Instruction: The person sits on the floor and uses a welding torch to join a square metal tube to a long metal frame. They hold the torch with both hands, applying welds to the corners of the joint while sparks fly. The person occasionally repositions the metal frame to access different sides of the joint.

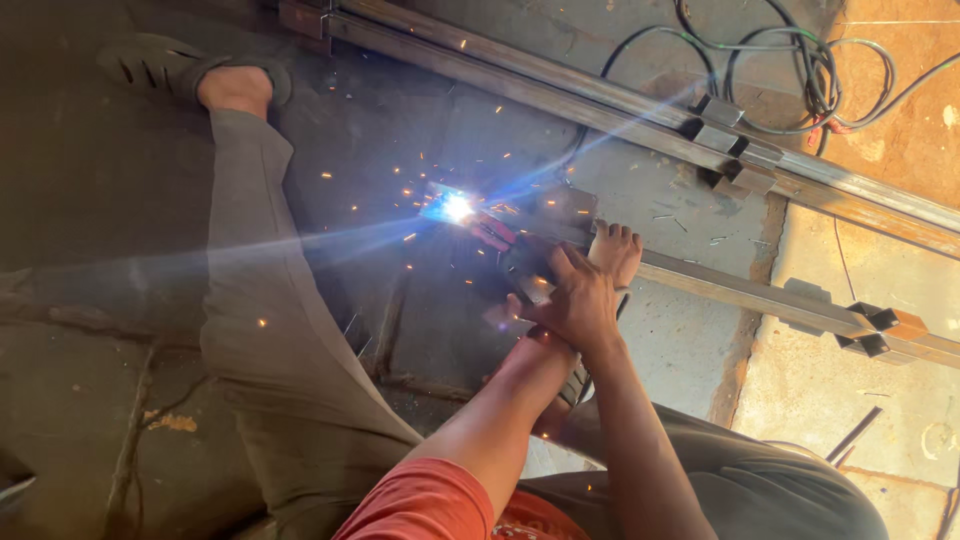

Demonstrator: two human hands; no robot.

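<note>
Near the middle of the frame I see my right hand wrapped around a welding holder, red and black, its tip lost in a white-blue arc that throws orange sparks. My left hand sits beneath the right, mostly covered, so I cannot tell its grip. A long, dull grey square steel tube runs toward the lower right; a second tube crosses the top. Black cables coil at upper right. The concrete floor is rough and cracked.
</note>
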